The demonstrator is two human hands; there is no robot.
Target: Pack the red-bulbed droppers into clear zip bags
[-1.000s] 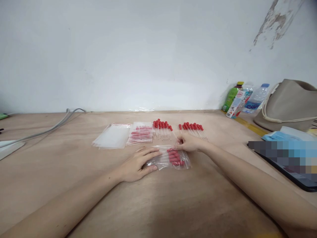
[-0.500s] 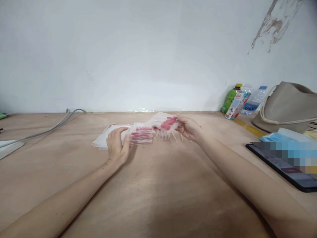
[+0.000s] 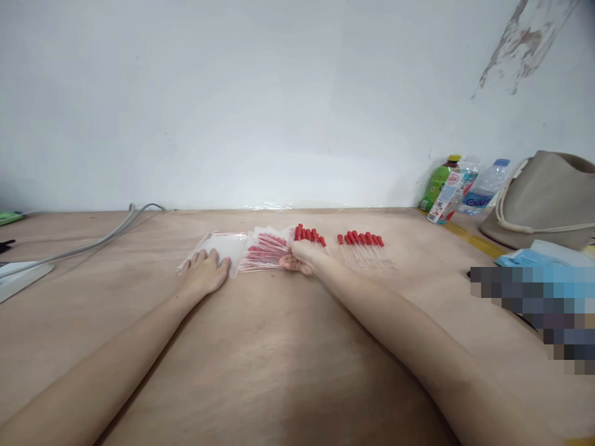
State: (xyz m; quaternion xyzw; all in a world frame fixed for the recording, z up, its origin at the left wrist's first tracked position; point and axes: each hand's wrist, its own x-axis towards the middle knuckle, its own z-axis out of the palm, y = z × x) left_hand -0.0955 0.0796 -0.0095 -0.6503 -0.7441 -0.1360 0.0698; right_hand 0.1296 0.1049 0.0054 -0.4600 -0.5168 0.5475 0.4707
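Note:
My left hand [image 3: 204,271] lies flat with its fingers apart on a stack of clear zip bags [image 3: 236,246]. My right hand [image 3: 301,257] grips the right end of a clear bag of red-topped droppers [image 3: 274,241], over a pile of similar filled bags [image 3: 253,265]. Just beyond that hand sits a group of loose droppers [image 3: 309,234] with red rubber bulbs, their lower ends partly hidden by it. A second row of loose droppers [image 3: 365,240], bulbs toward the wall and thin clear tubes toward me, lies farther right.
On the right stand a green bottle [image 3: 439,184], a carton [image 3: 449,198], a clear water bottle [image 3: 486,189] and a grey bag [image 3: 542,201]. A blue face mask [image 3: 520,257] lies before them, near a blurred-out patch. A grey cable [image 3: 100,240] crosses the left side.
My right hand has moved left with the bag, bringing it from above the loose droppers onto the filled pile. My left hand has come down and left onto the clear bags.

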